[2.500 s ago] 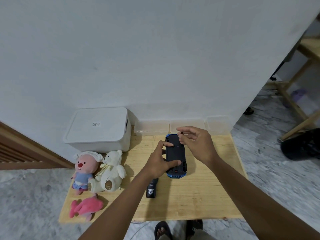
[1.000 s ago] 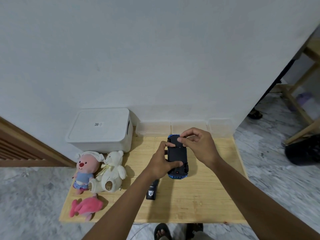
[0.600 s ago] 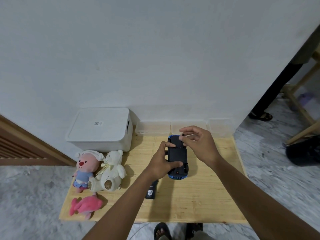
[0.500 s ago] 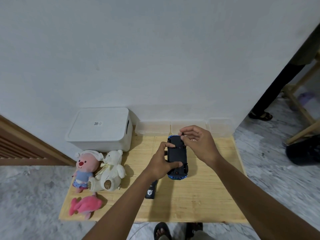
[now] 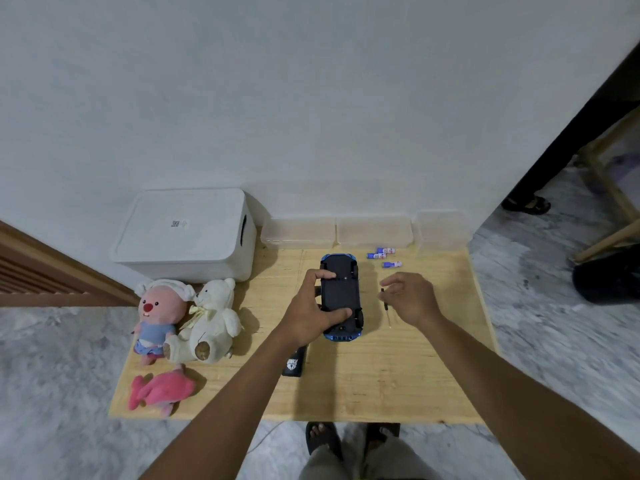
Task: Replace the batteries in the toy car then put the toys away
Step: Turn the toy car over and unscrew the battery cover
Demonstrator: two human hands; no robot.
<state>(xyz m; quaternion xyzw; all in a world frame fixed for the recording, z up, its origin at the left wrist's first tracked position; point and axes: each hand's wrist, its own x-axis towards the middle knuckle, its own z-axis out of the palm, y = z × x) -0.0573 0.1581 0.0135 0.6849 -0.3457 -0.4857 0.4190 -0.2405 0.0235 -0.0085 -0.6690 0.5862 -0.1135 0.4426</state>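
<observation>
The blue toy car (image 5: pixel 341 292) lies upside down on the wooden table (image 5: pixel 398 375), black underside up. My left hand (image 5: pixel 311 308) grips its left side, thumb across the near end and fingers on the far end. My right hand (image 5: pixel 408 299) is just right of the car, thumb and fingertips pinching the black handle of a small screwdriver (image 5: pixel 385 308) whose thin shaft points toward me. Three small batteries (image 5: pixel 382 254) lie loose behind the right hand. A black remote control (image 5: pixel 294 363) rests partly under my left forearm.
A pink plush (image 5: pixel 156 317), a white teddy bear (image 5: pixel 207 320) and a pink fish plush (image 5: pixel 159 393) sit at the table's left. A lidded white box (image 5: pixel 183 233) and three clear containers (image 5: pixel 374 230) line the wall. Another person's leg (image 5: pixel 554 150) stands at right.
My right hand has left the far end of the car and moved right and nearer, taking the screwdriver with it. The batteries behind it are now uncovered. My left hand still holds the car.
</observation>
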